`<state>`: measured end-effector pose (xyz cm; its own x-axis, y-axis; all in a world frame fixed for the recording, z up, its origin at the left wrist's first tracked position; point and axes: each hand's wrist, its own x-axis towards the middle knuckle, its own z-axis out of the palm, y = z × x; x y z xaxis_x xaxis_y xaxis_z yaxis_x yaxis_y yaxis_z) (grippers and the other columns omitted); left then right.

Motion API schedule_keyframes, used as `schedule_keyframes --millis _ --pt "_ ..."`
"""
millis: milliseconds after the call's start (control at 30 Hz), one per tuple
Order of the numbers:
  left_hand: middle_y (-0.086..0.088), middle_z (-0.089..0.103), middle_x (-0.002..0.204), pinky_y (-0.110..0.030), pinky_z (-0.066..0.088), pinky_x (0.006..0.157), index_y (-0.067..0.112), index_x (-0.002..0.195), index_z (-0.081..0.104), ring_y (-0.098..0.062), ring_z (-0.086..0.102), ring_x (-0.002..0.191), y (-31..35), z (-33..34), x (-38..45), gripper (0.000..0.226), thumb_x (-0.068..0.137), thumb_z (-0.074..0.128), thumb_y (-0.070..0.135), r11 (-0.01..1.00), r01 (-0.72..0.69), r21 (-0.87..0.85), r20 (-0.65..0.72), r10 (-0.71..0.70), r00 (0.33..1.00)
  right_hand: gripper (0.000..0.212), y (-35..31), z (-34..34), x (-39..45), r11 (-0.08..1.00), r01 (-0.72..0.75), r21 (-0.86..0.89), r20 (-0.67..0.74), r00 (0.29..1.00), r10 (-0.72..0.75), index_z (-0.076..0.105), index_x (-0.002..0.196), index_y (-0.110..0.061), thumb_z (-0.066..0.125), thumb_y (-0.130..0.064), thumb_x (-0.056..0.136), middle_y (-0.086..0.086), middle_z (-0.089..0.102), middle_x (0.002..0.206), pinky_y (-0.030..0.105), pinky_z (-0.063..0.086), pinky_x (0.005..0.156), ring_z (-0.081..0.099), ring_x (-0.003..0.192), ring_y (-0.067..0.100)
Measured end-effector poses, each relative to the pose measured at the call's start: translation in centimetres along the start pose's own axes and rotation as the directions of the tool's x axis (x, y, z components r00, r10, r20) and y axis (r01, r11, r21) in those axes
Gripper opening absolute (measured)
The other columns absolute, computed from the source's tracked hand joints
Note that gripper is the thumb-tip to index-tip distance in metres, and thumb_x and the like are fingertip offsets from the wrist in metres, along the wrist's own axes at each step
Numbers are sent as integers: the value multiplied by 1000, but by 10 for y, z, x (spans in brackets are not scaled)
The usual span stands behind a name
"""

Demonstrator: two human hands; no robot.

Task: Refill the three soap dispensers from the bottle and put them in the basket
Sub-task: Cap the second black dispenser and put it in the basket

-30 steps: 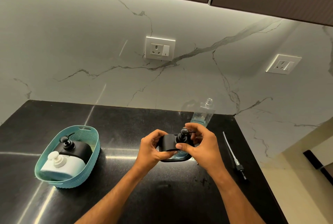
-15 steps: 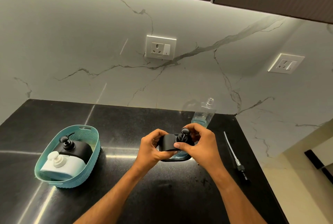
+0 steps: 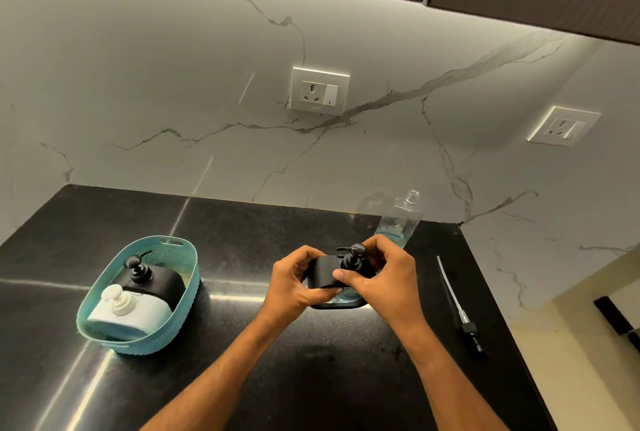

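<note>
A black soap dispenser (image 3: 325, 271) with blue soap showing near its base is held over the middle of the black counter. My left hand (image 3: 294, 283) grips its body from the left. My right hand (image 3: 384, 274) curls around its black pump head (image 3: 356, 252) from the right. A teal basket (image 3: 104, 323) at the left holds a second black dispenser (image 3: 162, 280) and a white dispenser (image 3: 135, 312). Behind my right hand, by the wall, stands the clear refill bottle (image 3: 401, 219), uncapped, with a little blue soap at the bottom.
A loose pump with a long clear tube (image 3: 457, 306) lies on the counter (image 3: 242, 222) at the right, near the counter's right edge. Two wall sockets (image 3: 318, 91) sit on the marble backsplash. Dark cabinets hang overhead.
Both hands stay on the dispenser in nearly the same place. My right hand's fingers have shifted slightly around the pump head.
</note>
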<state>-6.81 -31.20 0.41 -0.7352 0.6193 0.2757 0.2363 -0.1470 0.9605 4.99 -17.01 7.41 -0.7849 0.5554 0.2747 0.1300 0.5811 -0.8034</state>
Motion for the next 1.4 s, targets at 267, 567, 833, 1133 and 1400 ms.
schedule_keyframes --millis 267,567,833,1133,1400 --pt "-1 74 104 -44 63 87 10 105 68 -28 72 100 1 -10 -1 51 66 95 29 1000 -13 29 -1 13 1000 37 -1 1 4 996 74 -44 33 997 -73 75 92 -23 97 -20 62 -16 70 87 21 56 73 66 87 7" --pt "4 73 104 -42 63 88 12 105 67 -25 73 101 4 -21 0 49 68 94 29 999 -4 45 -9 4 1000 46 -3 15 8 990 118 -78 -4 993 -118 69 95 -25 96 -38 60 -13 67 93 27 58 74 64 88 9" --pt "-6 75 104 -50 62 90 8 106 69 -29 73 101 6 -49 5 48 67 97 10 999 26 40 -10 -26 1000 79 6 6 17 987 114 -117 350 934 -67 59 136 -33 94 -17 67 -20 64 125 28 52 105 59 119 -1" --pt "-4 76 105 -39 60 96 8 111 70 -21 73 103 39 -116 16 52 66 96 7 981 -7 196 21 3 1000 61 -36 45 39 964 260 -54 293 927 -234 76 117 -21 93 -12 59 -17 75 103 20 59 85 69 98 -2" --pt "-3 77 114 -25 56 101 5 123 72 -13 73 111 79 -216 25 63 65 96 11 932 4 362 -2 -4 1000 53 -94 119 66 940 329 86 275 899 -340 79 107 -25 97 -15 58 -18 74 90 14 57 74 72 88 1"
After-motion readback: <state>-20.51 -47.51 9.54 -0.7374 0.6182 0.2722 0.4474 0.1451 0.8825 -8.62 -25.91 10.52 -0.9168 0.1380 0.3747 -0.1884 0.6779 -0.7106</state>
